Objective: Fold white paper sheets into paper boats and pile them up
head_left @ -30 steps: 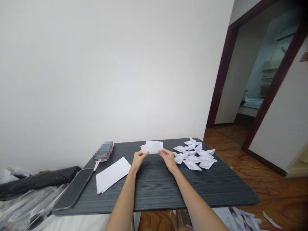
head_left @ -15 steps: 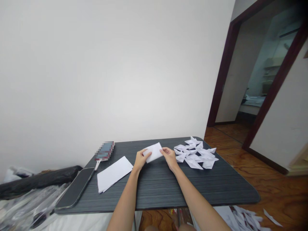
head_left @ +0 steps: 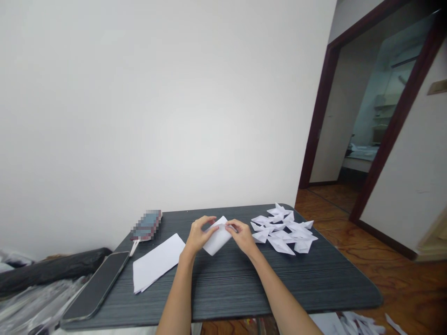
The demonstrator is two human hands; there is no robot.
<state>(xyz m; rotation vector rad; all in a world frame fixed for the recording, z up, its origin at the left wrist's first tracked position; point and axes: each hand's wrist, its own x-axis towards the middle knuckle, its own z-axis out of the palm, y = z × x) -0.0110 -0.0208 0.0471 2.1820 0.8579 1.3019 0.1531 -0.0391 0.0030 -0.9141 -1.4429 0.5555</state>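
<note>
Between my two hands, above the dark table, is a folded sheet of white paper [head_left: 215, 242], held at a slant with one corner pointing down toward me. My left hand [head_left: 199, 236] grips its left side, thumb on the near face and fingers curved behind. At the upper right edge, my right hand [head_left: 241, 235] pinches the paper between thumb and fingers. Left of my hands lies a stack of white paper sheets [head_left: 157, 264]. On the right, several folded paper boats [head_left: 281, 235] sit in a cluster.
The dark wood-grain table [head_left: 230, 288] stands against a white wall. A phone [head_left: 96, 284] lies at its left edge, with a blurred-out object [head_left: 147, 225] behind it. Paper scraps [head_left: 359, 323] are below the table's right front. A doorway opens at right.
The folded paper has turned so a corner points down toward me. Both hands have shifted their hold along its edges, and the view has tilted slightly.
</note>
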